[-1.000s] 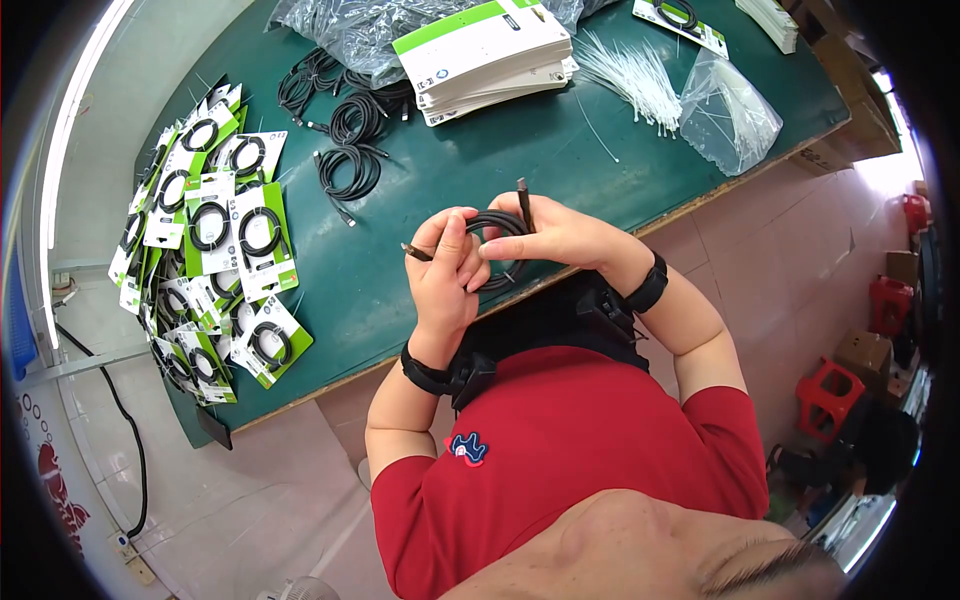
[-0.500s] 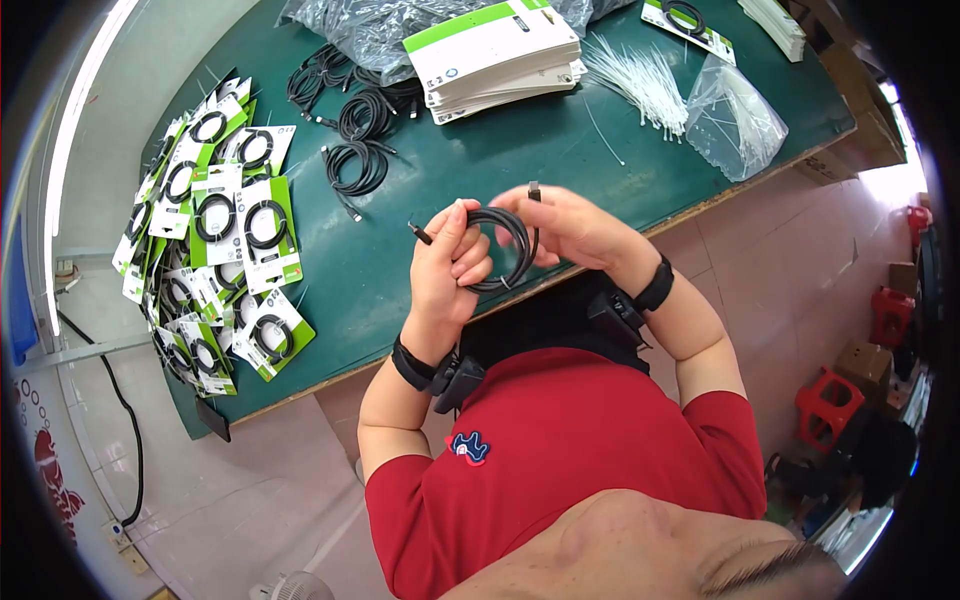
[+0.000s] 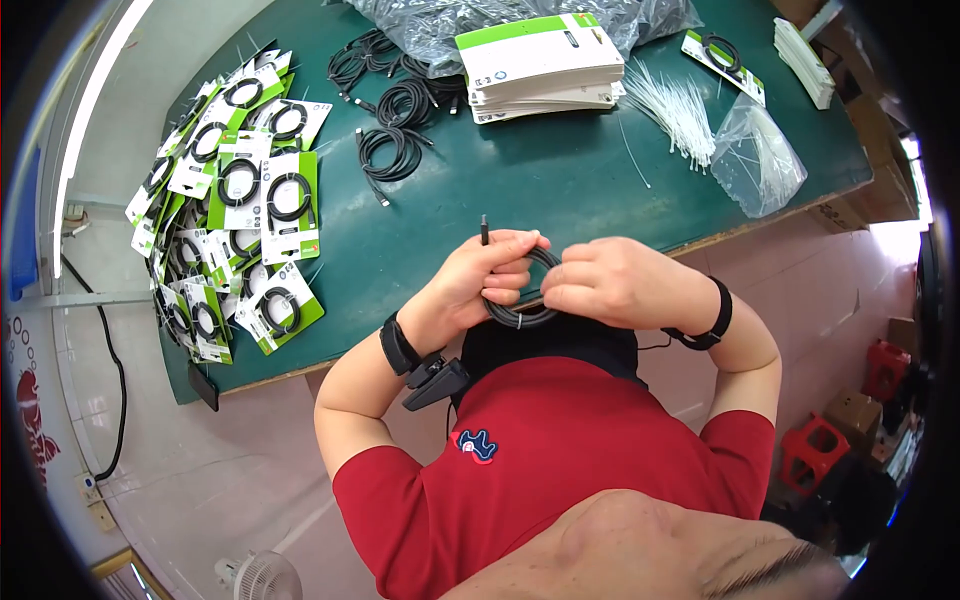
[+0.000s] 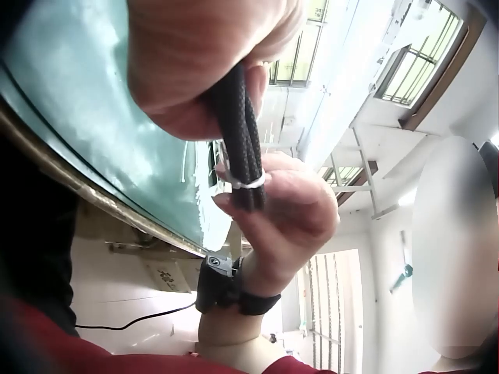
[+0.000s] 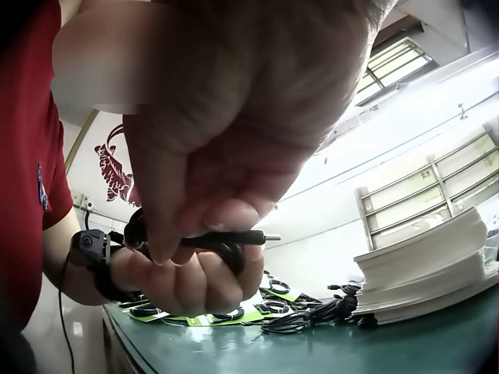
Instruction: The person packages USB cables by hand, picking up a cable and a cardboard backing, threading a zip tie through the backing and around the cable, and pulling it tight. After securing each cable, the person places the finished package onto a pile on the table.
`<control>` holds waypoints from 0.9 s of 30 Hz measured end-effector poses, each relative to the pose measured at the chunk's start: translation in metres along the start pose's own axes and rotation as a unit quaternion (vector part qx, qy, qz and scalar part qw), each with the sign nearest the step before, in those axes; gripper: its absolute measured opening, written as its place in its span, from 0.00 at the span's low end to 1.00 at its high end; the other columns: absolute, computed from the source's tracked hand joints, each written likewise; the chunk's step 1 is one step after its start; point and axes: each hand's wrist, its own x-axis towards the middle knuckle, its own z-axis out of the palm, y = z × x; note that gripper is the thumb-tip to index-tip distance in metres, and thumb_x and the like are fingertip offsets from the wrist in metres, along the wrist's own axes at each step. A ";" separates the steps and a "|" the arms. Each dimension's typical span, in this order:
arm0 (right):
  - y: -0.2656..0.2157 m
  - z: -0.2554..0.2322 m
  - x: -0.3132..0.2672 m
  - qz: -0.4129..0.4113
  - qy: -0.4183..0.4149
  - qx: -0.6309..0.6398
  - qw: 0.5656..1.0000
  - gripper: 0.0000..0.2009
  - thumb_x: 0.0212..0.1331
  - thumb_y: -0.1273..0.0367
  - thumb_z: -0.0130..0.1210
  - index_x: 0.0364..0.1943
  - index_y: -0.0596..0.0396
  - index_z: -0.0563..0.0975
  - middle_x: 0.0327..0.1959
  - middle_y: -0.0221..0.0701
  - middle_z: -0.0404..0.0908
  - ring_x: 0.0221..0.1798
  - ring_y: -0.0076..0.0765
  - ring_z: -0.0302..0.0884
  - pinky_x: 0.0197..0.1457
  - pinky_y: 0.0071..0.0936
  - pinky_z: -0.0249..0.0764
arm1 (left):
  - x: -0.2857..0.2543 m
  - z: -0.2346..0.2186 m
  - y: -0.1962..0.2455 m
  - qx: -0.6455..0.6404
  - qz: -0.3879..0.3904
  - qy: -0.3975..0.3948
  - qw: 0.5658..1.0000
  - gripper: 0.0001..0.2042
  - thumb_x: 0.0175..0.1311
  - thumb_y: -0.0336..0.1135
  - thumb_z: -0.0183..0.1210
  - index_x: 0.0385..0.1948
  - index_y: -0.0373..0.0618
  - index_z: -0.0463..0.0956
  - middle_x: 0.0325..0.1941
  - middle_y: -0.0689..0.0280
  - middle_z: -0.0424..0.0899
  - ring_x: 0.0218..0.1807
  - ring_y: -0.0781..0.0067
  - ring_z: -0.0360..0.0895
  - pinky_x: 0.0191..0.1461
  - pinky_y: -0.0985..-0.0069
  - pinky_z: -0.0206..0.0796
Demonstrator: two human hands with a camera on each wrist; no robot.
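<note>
Close to the table's front edge, a coiled black braided cable [image 3: 533, 315] is held between both hands. My left hand [image 3: 487, 280] grips the coil's left side, with one metal-tipped plug [image 3: 485, 230] sticking up above the fingers. On the coil's right side, my right hand [image 3: 612, 286] pinches it with curled fingers. A white zip tie [image 4: 249, 184] circles the cable strands, with the right hand's thumb and fingers right behind it in the left wrist view. The right wrist view shows the plug [image 5: 234, 238] pointing out past the left hand's fingers.
Carded coiled cables [image 3: 290, 197] lie heaped on the green table [image 3: 470, 180] at left. Loose coiled cables [image 3: 392, 152] lie beside a stack of cards [image 3: 545, 65]. White zip ties [image 3: 672, 115], a clear bag [image 3: 760, 165] and another carded cable [image 3: 722, 62] are at right.
My right hand, loosely open half a second ago, has come back onto the coil's right side. Both hands and the coil have moved lower and rightward; the head view has shifted.
</note>
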 end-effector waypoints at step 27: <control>0.014 0.011 -0.093 0.292 0.473 0.101 0.825 0.12 0.51 0.87 0.65 0.36 0.61 0.77 0.41 0.38 0.83 0.42 0.33 0.85 0.42 0.22 0.79 | 0.127 0.022 0.121 0.790 0.562 0.169 0.174 0.18 0.65 0.36 0.57 0.55 0.39 0.76 0.54 0.54 0.82 0.54 0.56 0.81 0.60 0.63 0.71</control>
